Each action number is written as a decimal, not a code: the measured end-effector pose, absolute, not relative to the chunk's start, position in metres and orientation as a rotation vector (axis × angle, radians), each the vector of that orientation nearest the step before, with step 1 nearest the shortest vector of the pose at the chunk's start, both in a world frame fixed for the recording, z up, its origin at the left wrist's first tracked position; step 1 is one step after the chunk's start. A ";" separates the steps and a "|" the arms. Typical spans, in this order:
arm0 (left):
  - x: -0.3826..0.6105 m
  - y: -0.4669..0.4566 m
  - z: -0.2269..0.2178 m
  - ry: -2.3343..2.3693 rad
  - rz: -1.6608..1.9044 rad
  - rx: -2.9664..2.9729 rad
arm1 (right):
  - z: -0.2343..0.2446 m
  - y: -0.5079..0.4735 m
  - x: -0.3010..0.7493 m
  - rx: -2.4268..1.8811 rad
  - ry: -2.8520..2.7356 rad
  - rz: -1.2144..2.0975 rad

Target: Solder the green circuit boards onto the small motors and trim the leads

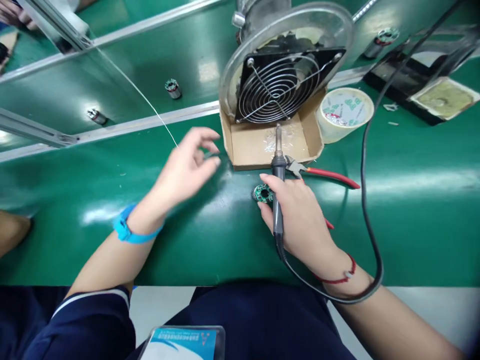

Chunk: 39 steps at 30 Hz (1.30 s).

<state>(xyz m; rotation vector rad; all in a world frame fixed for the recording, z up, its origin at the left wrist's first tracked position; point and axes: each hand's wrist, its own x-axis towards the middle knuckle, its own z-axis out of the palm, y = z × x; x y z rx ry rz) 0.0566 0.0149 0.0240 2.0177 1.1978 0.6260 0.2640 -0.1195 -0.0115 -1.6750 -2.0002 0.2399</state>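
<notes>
My right hand (300, 220) is closed round a black soldering iron (278, 165), whose tip points away from me into a shallow cardboard tray (247, 147). A small round circuit board (262, 193) lies on the green bench just left of that hand. My left hand (187, 165) hovers above the bench left of the tray, fingers loosely curled, thumb and fingertips close together near the end of a thin solder wire (142, 97) that runs up to the left. I cannot make out whether the wire is pinched. A blue band sits on my left wrist.
A fume fan (279, 85) stands at the tray's back. Red-handled cutters (326, 175) lie right of the iron, a tape roll (345, 115) beyond. The iron's black cable (369, 210) loops right. Small metal parts (173, 88) rest on the conveyor. A sponge holder (442, 97) sits far right.
</notes>
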 end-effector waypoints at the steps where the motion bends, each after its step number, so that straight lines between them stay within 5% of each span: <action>1: 0.050 0.042 0.021 1.308 0.753 2.023 | -0.013 -0.118 0.264 -1.664 -2.012 0.254; 6: 0.028 0.172 -0.005 1.922 0.900 1.795 | -0.018 -0.117 0.266 -1.580 -1.939 0.269; 12: 0.018 0.216 -0.012 1.953 0.860 1.805 | -0.015 -0.117 0.279 -1.493 -1.801 0.122; 22: 0.027 0.085 -0.013 1.447 0.652 2.001 | -0.020 -0.127 0.282 -1.518 -1.284 0.492; 29: 0.035 0.018 0.004 1.182 1.089 1.309 | -0.003 -0.146 0.282 -1.473 -1.121 0.437; 39: 0.075 -0.038 0.003 0.832 0.610 1.861 | -0.015 -0.173 0.289 -1.396 -1.112 0.505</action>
